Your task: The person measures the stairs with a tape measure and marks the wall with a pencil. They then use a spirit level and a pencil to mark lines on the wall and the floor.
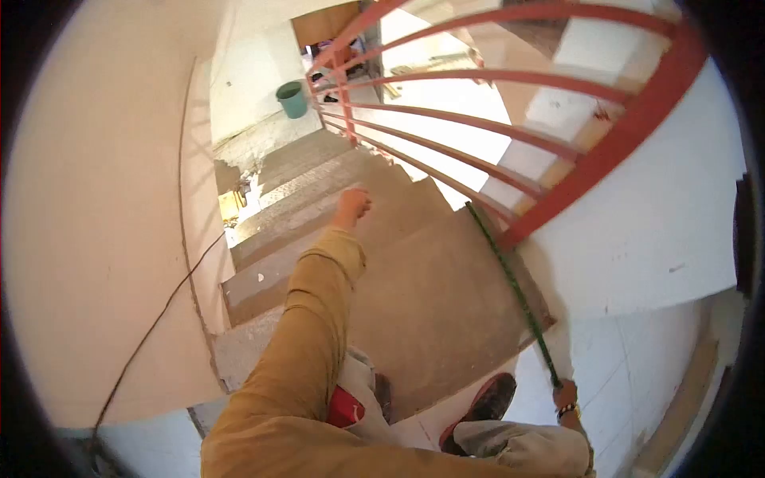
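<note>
"Which step is in hand?"

"I'd judge it as handling the long, thin green rod (514, 285) at the head of the brown-grey stairs (426, 311). It runs along their right side, its far end near the foot of the red-painted railing (641, 139); whether the two touch, I can't tell."

"Who has the rod?"

"The right hand (565, 396), with a band at its wrist. Its fingers look closed around the near end, low on the right."

"And the left?"

"The left hand (352, 209) is stretched out over the steps at the end of a tan sleeve (307, 334). Its fingers look bent, with nothing visible in them; how far they close, I can't tell."

"What does the next move call for?"

"In my judgement, a firm right grip, the far end kept off the railing, and careful footing: the dark shoe (488, 398) in plain view is close to the top step. The left hand seems free for balance."
</note>
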Available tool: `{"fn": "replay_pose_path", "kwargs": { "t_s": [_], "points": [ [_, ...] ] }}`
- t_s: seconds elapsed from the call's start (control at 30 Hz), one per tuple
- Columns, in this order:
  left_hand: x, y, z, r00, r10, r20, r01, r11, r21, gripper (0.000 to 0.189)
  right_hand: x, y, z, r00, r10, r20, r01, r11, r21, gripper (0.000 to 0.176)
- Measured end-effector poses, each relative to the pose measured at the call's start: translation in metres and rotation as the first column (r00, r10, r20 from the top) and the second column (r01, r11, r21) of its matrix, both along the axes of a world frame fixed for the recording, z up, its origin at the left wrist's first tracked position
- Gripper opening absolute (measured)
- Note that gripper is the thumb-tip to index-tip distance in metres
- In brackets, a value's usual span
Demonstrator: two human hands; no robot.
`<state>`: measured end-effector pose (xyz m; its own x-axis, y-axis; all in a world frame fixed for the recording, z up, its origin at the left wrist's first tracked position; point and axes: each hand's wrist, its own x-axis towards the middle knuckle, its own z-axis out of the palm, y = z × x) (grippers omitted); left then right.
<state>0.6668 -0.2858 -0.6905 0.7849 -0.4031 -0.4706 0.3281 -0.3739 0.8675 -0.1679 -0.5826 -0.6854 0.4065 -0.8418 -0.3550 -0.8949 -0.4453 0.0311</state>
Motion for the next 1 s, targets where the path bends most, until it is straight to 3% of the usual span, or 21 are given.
{"fn": "replay_pose_path", "kwargs": {
  "t_s": [0.03,0.1,0.17,0.2,0.23,0.27,0.33,0.37,0.43,0.53,0.67,0.77,0.87,0.93,0.97,1.0],
  "points": [
    [-0.004,-0.004,0.002,1.0,0.016,0.027,-0.016,1.0,-0.017,0.029,0.0,0.003,0.005,0.999,0.027,-0.025,-0.028,1.0,-0.011,0.029],
    [-0.024,-0.014,0.032,0.958,0.243,-0.151,-0.261,0.958,-0.115,0.024,-0.009,0.0,-0.002,0.991,0.097,0.09,-0.091,0.993,-0.072,0.03],
    [-0.023,-0.015,0.03,0.992,0.12,-0.047,-0.125,0.986,-0.108,0.018,-0.005,-0.002,-0.004,0.988,0.123,0.096,-0.106,0.981,-0.161,0.023],
    [-0.017,-0.021,0.016,0.999,0.046,0.002,-0.046,0.994,-0.095,0.017,-0.008,-0.006,-0.008,0.993,0.096,0.065,-0.088,0.989,-0.115,0.021],
    [-0.012,-0.026,0.003,0.99,-0.037,0.134,0.046,0.997,-0.065,0.016,-0.014,-0.005,-0.015,0.973,0.162,0.162,-0.132,0.974,-0.186,0.02],
    [0.003,-0.029,-0.024,0.957,-0.125,0.261,0.136,0.99,-0.025,0.017,-0.012,-0.004,-0.012,0.98,0.146,0.132,-0.123,0.978,-0.169,0.019],
    [0.007,-0.035,-0.028,0.932,-0.201,0.3,0.2,0.979,0.035,0.019,-0.008,0.001,-0.004,0.973,0.185,0.137,-0.16,0.972,-0.172,0.018],
    [0.001,-0.036,-0.006,0.957,-0.189,0.22,0.182,0.982,0.05,0.019,-0.008,0.001,-0.002,0.955,0.241,0.174,-0.207,0.959,-0.196,0.017],
    [-0.011,-0.039,0.011,0.999,0.037,-0.036,-0.04,0.994,-0.097,0.021,0.0,0.0,0.0,0.997,0.08,-0.004,-0.081,0.995,-0.057,0.019],
    [-0.032,-0.037,0.029,0.976,0.188,-0.111,-0.202,0.97,-0.132,0.023,0.005,0.008,0.015,0.995,0.093,0.034,-0.092,0.995,-0.049,0.024],
    [-0.036,-0.04,0.021,0.98,0.159,-0.118,-0.174,0.975,-0.136,0.025,0.012,0.008,0.015,0.999,0.031,-0.015,-0.032,0.999,-0.033,0.025],
    [-0.034,-0.047,0.025,0.987,0.089,-0.131,-0.107,0.985,-0.136,0.028,0.017,0.017,0.024,0.999,0.025,0.044,-0.021,0.996,-0.086,0.027],
    [-0.039,-0.054,0.035,0.987,0.059,-0.148,-0.08,0.987,-0.136,0.036,0.022,0.017,0.028,0.995,0.072,-0.064,-0.079,0.992,-0.1,0.027],
    [-0.044,-0.057,0.041,0.989,0.031,-0.142,-0.046,0.994,-0.104,0.038,0.013,0.014,0.02,0.998,0.059,0.032,-0.055,0.993,-0.105,0.027],
    [-0.047,-0.056,0.042,0.99,0.039,-0.136,-0.054,0.993,-0.108,0.036,0.002,0.005,0.004,0.997,0.039,-0.066,-0.045,0.995,-0.094,0.027],
    [-0.049,-0.055,0.042,0.991,0.046,-0.128,-0.061,0.992,-0.114,0.035,0.015,0.013,0.021,0.999,-0.033,-0.038,0.032,0.999,-0.019,0.029]
  ]
}}
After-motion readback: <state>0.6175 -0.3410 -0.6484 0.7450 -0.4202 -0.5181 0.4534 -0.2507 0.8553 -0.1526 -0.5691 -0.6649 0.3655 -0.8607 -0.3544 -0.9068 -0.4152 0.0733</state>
